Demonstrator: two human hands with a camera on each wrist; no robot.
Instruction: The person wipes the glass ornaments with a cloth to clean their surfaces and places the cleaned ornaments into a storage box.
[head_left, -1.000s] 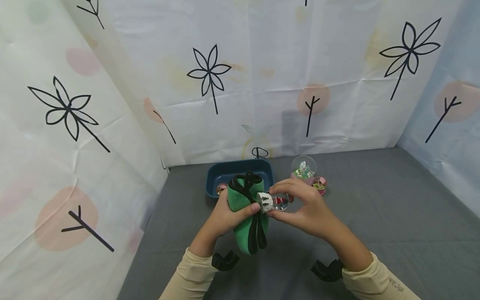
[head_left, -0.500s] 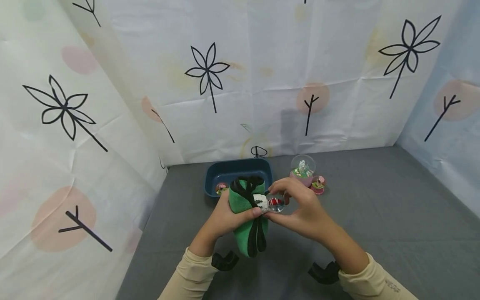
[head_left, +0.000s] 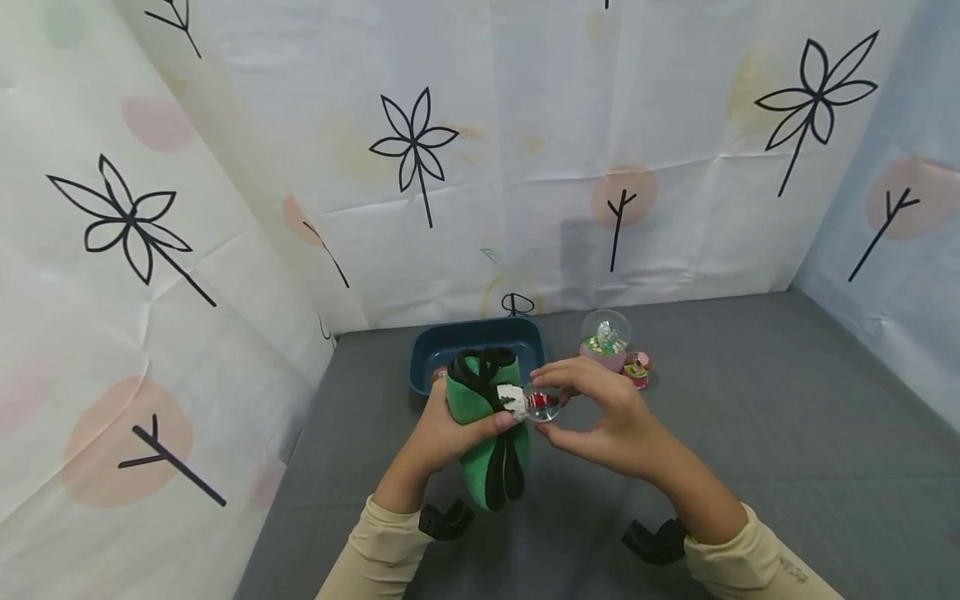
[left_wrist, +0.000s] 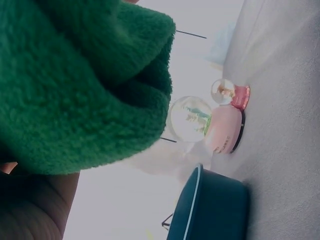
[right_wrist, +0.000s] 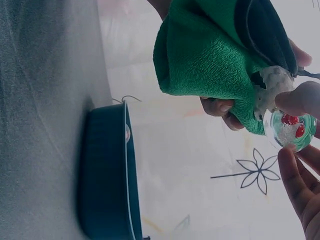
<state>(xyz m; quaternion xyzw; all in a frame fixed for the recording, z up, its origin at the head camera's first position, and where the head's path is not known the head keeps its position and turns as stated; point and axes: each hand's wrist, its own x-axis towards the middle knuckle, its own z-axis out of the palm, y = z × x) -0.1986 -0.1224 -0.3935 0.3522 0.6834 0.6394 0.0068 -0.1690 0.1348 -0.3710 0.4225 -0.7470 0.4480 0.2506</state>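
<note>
A small snow globe (head_left: 543,403) with a white base and a red figure inside lies sideways between my hands, dome to the right. My left hand (head_left: 438,437) grips a folded green cloth (head_left: 474,473) with black edging, its thumb against the globe's base. The base sits against the cloth. My right hand (head_left: 615,417) holds the globe between thumb and fingers; in the right wrist view its fingertips (right_wrist: 288,157) are right at the clear dome. In the left wrist view the cloth (left_wrist: 85,100) hides most of my left hand.
A blue tray (head_left: 417,367) stands at the back, with a small globe (head_left: 438,375) partly showing inside it. To its right stand a larger pink-based snow globe (head_left: 603,354) and a small red-based one (head_left: 636,371). A patterned white sheet (head_left: 510,125) rises behind the grey table.
The cloth and snow globe have shifted slightly left with my left hand. My right fingers have loosened a little around the dome, showing more of it.
</note>
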